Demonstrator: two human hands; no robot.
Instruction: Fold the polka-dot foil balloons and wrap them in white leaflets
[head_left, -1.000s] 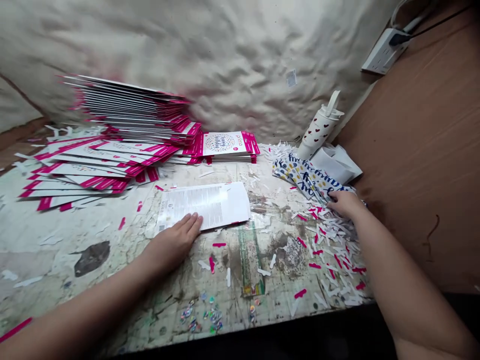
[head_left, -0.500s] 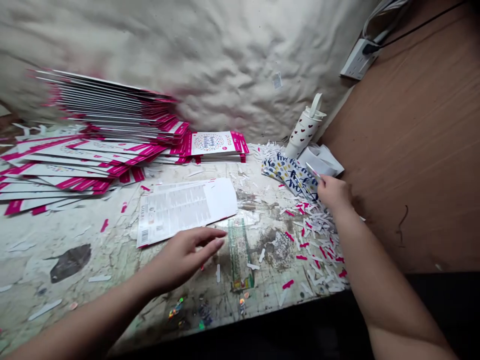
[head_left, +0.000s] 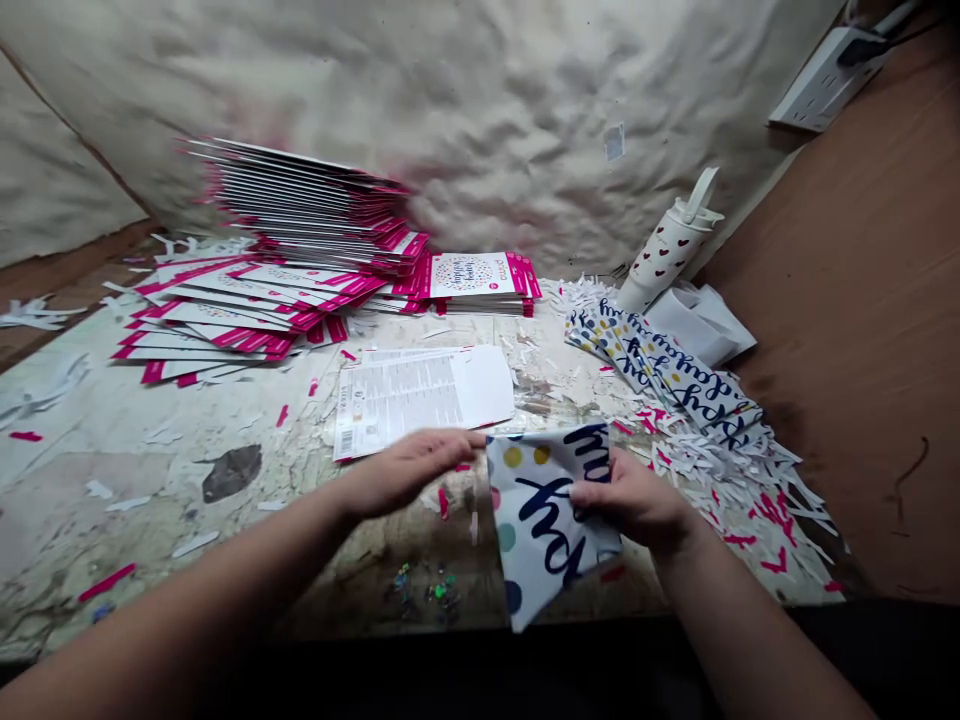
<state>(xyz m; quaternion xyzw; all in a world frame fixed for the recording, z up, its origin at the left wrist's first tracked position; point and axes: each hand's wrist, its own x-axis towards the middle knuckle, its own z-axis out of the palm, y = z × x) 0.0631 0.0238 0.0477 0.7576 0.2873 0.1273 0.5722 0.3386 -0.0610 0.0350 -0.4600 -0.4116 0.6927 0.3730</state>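
Right grip [head_left: 634, 505] — pinching polka-dot sheet [head_left: 529, 565] | left grip [head_left: 409, 470] — open, fingertips at its corner | (navy script [head_left: 551, 510], hard to read)

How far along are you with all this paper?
Done, it looks like: the tall pile of pink-edged packets. In hand: one dotted paper sheet, held by the right hand, with the left hand at its corner. Left: the row of dotted sheets beside the paper scraps.

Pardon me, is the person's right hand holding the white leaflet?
No, the right hand is holding a polka-dot sheet, while the white leaflet lies on the table.
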